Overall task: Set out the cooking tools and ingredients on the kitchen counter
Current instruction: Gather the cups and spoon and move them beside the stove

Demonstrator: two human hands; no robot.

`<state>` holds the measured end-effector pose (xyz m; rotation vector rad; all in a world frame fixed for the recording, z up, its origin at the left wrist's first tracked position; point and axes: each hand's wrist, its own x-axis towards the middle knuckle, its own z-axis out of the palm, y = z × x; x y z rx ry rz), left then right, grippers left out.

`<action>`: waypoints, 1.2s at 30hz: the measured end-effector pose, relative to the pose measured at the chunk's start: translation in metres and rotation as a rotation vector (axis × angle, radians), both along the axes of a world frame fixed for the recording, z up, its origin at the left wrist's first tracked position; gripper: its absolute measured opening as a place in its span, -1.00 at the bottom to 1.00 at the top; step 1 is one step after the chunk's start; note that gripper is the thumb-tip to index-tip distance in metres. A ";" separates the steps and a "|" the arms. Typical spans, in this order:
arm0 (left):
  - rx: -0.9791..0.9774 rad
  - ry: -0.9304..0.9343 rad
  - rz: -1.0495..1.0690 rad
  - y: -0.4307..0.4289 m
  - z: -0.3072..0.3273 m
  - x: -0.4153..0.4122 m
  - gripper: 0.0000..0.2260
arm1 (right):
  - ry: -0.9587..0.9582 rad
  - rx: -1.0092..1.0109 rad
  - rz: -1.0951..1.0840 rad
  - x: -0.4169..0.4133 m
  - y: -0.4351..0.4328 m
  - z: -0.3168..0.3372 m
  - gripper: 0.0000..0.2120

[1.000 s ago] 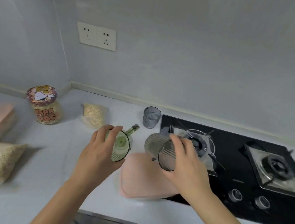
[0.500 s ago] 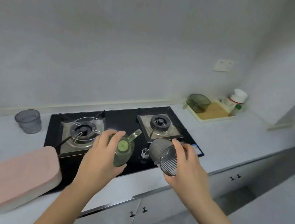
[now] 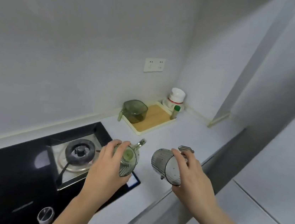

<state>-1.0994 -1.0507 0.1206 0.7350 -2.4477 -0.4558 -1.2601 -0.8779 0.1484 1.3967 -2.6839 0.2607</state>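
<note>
My left hand grips a small green transparent measuring cup with a handle, held on its side above the right end of the stove. My right hand grips a grey transparent measuring cup, also tipped on its side, above the white counter. Both cups hang in the air, a short gap apart. At the back, a larger green measuring cup stands on a wooden-bottomed tray.
A black gas stove with a burner and knob fills the left. White stacked bowls and a green-capped bottle sit in the back corner by the tray. A wall socket is above. The counter edge drops off at right.
My view has swung right along the counter, from the jar and bags, past the stove, to the corner tray. Both hands have kept hold of their cups and moved right with them.
</note>
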 end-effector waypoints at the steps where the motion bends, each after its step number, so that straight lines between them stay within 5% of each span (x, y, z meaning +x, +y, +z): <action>1: 0.006 0.000 -0.015 -0.010 0.002 -0.031 -0.25 | 0.016 0.011 -0.012 -0.029 -0.006 0.004 -0.05; 16: 0.018 -0.011 0.071 -0.161 0.023 -0.339 -0.26 | 0.048 -0.035 0.022 -0.327 -0.175 0.018 -0.13; 26: -0.028 -0.308 0.276 -0.265 -0.001 -0.491 -0.30 | 0.136 0.179 0.324 -0.482 -0.347 -0.014 -0.27; 36: 0.102 -0.635 0.331 -0.316 -0.066 -0.538 -0.27 | 0.021 0.406 0.533 -0.535 -0.429 -0.092 -0.28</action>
